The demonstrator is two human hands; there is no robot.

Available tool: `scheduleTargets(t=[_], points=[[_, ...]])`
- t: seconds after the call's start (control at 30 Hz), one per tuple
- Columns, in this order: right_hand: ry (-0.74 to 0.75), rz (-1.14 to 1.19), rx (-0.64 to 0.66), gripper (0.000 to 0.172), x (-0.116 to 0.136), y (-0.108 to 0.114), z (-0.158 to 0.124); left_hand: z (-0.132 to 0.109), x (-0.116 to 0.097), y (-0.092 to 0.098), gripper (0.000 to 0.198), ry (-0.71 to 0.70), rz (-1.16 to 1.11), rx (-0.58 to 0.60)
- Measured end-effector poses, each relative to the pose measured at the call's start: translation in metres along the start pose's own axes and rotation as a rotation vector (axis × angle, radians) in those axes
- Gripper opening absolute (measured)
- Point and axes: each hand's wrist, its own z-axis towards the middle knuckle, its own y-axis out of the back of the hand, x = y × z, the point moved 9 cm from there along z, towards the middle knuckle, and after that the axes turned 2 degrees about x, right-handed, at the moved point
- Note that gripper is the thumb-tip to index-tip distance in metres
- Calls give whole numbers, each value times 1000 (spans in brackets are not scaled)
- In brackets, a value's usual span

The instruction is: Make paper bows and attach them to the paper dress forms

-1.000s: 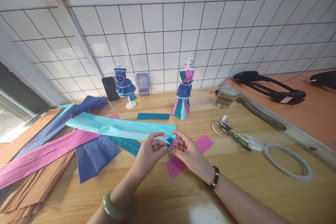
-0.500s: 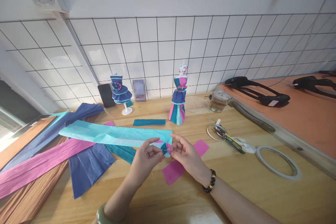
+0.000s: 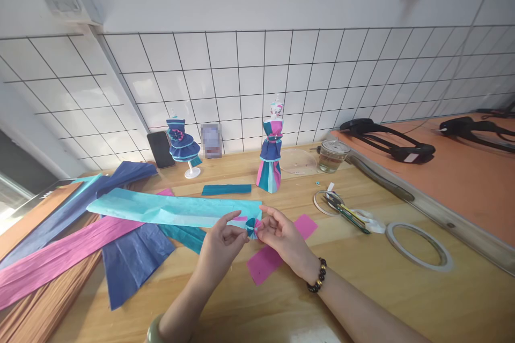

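Note:
A small pleated paper rosette (image 3: 251, 228) in teal, pink and light blue is held up between my two hands. My left hand (image 3: 223, 241) pinches its left side with thumb and fingertips. From the right, my right hand (image 3: 283, 238) grips the pink edge between thumb and index finger. Beneath them on the table lies a pink crepe paper strip (image 3: 265, 263), partly covered by my right hand. Just behind stretches a wide light blue paper strip (image 3: 177, 209). A short teal strip (image 3: 226, 189) rests farther back.
Two miniature dress forms stand by the wall, one in a blue tiered dress (image 3: 184, 144), one in a multicoloured gown (image 3: 270, 153). Coloured paper (image 3: 137, 257) spreads at left. At right are tweezers (image 3: 350, 214), a tape roll (image 3: 420, 246) and a glass jar (image 3: 333, 156).
The rosette has turned slightly between my fingers, with its teal pleats now more side-on. Both hands stay close together, and the whole view has shifted a little.

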Motion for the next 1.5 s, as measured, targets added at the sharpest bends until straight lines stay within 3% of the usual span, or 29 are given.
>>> scheduleTargets(t=[0.23, 0.47, 0.97, 1.1, 1.27, 1.5], points=[[15, 2, 16, 58, -5, 0, 1, 0, 2, 0, 49, -17, 63, -11], [64, -64, -20, 53, 3, 5, 2, 0, 0, 5, 48, -67, 47, -103], [91, -68, -54, 52, 11, 7, 1, 2, 3, 7, 51, -53, -43, -110], [121, -80, -48, 51, 12, 6, 1, 2, 3, 5, 57, 9, -142, -69], [189, -129, 10, 52, 11, 0, -2, -2, 6, -12, 68, 132, -322, 95], [207, -226, 9, 51, 10, 0, -4, -1, 12, -11, 66, 154, -406, 83]])
